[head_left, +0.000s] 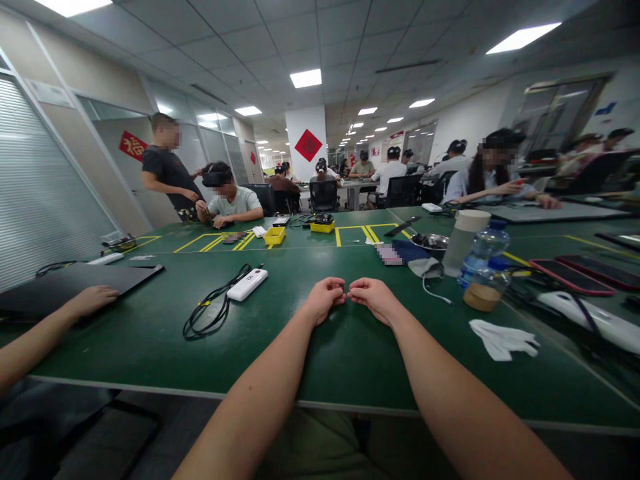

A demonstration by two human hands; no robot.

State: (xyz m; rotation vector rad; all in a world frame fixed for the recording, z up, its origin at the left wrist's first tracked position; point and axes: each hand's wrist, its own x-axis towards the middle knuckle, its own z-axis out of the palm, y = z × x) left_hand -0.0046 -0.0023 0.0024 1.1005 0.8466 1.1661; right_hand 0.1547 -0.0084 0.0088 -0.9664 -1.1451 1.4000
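My left hand and my right hand are held close together above the green table. On each hand the thumb and fingers are pinched, and the fingertips nearly meet. Whatever lies between them, if anything, is too small to make out. To the left of my hands lies a white power bank with lit digits, beside a looped black cable. Off to the right, a crumpled white glove or cloth rests on the tabletop.
At right stand a pale tumbler, plastic bottles and a metal bowl. Yellow trays sit farther back. A neighbour's hand lies on a black board at left. Several people work beyond.
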